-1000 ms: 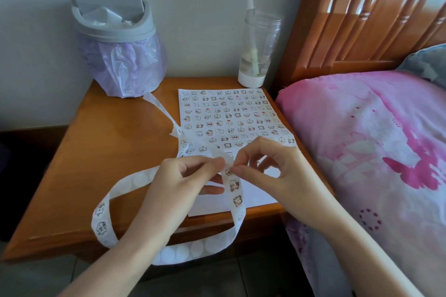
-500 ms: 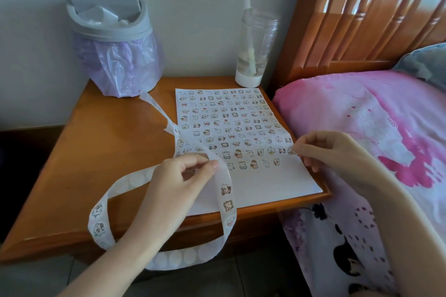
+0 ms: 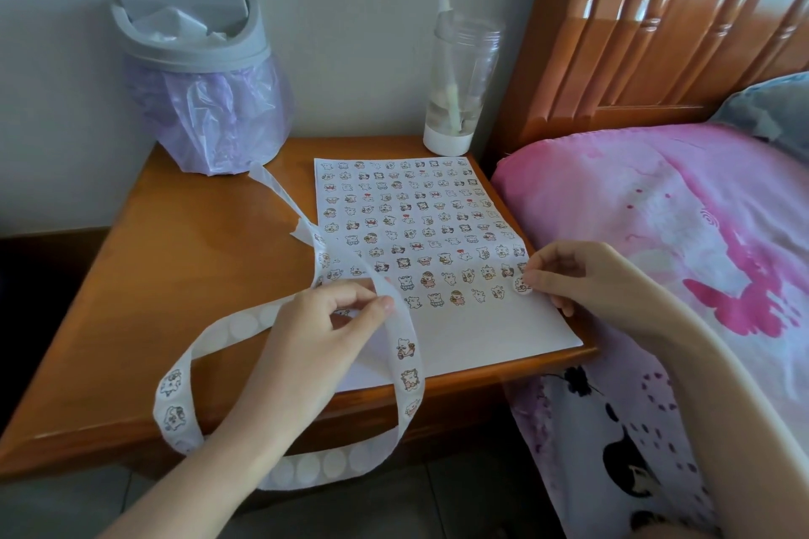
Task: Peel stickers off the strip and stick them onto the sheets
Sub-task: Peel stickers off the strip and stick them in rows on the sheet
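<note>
A white sheet lies on the wooden bedside table, covered with rows of small cartoon stickers. A long white sticker strip loops off the table's front edge; a few stickers remain on it. My left hand pinches the strip between thumb and fingers above the sheet's left side. My right hand holds a round sticker at its fingertips against the sheet's right edge, at the end of the lowest sticker row.
A grey bin with a purple liner stands at the table's back left. A clear bottle with a white base stands at the back right. A bed with pink bedding and a wooden headboard adjoins the table's right side.
My right hand left the strip with a peeled sticker and moved right to the sheet's right edge. My left hand stayed on the strip.
</note>
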### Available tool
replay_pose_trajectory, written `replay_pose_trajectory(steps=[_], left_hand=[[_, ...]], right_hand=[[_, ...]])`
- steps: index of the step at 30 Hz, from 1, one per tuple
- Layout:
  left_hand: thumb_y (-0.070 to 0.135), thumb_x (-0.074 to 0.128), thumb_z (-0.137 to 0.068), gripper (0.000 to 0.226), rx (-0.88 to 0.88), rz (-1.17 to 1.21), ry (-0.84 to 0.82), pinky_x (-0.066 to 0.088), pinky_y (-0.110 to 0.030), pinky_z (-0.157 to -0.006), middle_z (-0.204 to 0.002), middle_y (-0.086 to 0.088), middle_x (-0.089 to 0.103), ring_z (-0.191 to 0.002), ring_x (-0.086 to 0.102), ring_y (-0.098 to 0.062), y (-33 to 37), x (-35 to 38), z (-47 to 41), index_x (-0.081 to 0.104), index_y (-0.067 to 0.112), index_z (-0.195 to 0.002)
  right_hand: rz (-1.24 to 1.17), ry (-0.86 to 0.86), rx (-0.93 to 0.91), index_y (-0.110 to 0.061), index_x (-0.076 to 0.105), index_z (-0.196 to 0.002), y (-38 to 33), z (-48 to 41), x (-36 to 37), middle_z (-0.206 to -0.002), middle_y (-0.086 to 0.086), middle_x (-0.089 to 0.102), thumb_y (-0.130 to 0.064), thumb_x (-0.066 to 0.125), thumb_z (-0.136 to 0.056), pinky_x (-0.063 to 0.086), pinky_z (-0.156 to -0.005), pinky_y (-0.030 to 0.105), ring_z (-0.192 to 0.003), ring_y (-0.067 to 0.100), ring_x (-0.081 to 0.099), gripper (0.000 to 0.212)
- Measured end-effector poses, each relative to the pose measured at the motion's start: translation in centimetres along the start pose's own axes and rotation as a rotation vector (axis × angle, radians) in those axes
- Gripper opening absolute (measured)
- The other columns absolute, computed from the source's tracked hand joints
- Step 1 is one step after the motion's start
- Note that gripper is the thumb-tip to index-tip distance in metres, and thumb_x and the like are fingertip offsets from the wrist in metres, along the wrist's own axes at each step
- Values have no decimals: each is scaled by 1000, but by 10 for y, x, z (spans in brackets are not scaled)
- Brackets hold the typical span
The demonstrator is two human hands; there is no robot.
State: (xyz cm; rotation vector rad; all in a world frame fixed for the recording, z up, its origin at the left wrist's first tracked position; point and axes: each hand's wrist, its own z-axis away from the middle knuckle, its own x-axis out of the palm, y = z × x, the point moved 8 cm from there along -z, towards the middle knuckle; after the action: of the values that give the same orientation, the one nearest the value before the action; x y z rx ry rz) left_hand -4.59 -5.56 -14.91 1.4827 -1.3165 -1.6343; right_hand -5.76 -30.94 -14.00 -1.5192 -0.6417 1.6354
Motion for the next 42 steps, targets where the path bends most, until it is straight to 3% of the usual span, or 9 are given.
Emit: replay_pose_trajectory(steps=[10, 16, 21, 25, 30, 35, 39, 42], left_hand=[[34, 60, -86, 10, -2, -35, 8, 38, 5, -63, -81, 30, 63, -87, 53, 20, -1, 0, 0, 66, 36, -78], [35, 60, -86, 11, -30, -26, -7, 44, -3, -63, -82, 37, 61, -88, 52, 23, -4, 1, 0, 64, 40, -77], [36, 60, -85, 12, -36, -23, -19, 43, -6, -65, -77, 43, 61, -88, 53, 21, -5, 2, 0, 63, 41, -75], [36, 60, -85, 8, -43, -25, -10, 44, -4, -65, -86, 36, 60, -88, 57, 14, -6, 1, -1, 63, 40, -79], [33, 60, -86, 13, -32, -27, -10, 42, 4, -64, -82, 36, 60, -87, 51, 24, -5, 1, 0, 63, 40, -75], [33, 60, -86, 13, -33, -40, -10, 40, 4, -65, -81, 34, 62, -86, 52, 24, -5, 2, 0, 64, 39, -76], [33, 59, -87, 14, -45, -33, -3, 38, 4, -65, -78, 27, 68, -87, 54, 18, -6, 0, -1, 70, 31, -79], [32, 60, -87, 12, -58, -30, -3, 39, 3, -62, -78, 23, 68, -87, 55, 18, -7, -1, -1, 70, 30, -80]], right_hand=[[52, -2, -12, -8, 67, -89, 1, -3, 2, -57, -6, 56, -13, 65, -87, 41, -47, 12, -43, -2, 46, 7], [73, 37, -26, -13, 69, -83, 3, -5, 1, -56, -10, 60, -15, 67, -85, 43, -50, 14, -45, -3, 48, 3], [98, 50, -41, -15, 69, -83, 4, -6, 1, -67, -5, 63, -17, 69, -84, 44, -53, 19, -49, -4, 50, 2], [98, 53, -46, -15, 69, -83, 4, -6, 1, -70, -3, 64, -17, 70, -83, 44, -53, 19, -50, -4, 51, 2], [106, 56, -56, -15, 69, -82, 4, -7, 2, -70, -2, 64, -17, 70, -82, 43, -52, 19, -50, 0, 50, 2], [148, 81, -68, -18, 69, -81, 4, -6, 1, -77, -1, 68, -19, 71, -81, 43, -54, 16, -60, 5, 55, 3], [189, 126, -64, -20, 68, -79, 7, -8, -2, -75, -2, 66, -26, 76, -76, 44, -62, 22, -66, 9, 57, 10], [206, 134, -59, -22, 60, -91, 6, -8, -3, -76, 0, 65, -29, 78, -74, 45, -63, 26, -68, 13, 58, 25]])
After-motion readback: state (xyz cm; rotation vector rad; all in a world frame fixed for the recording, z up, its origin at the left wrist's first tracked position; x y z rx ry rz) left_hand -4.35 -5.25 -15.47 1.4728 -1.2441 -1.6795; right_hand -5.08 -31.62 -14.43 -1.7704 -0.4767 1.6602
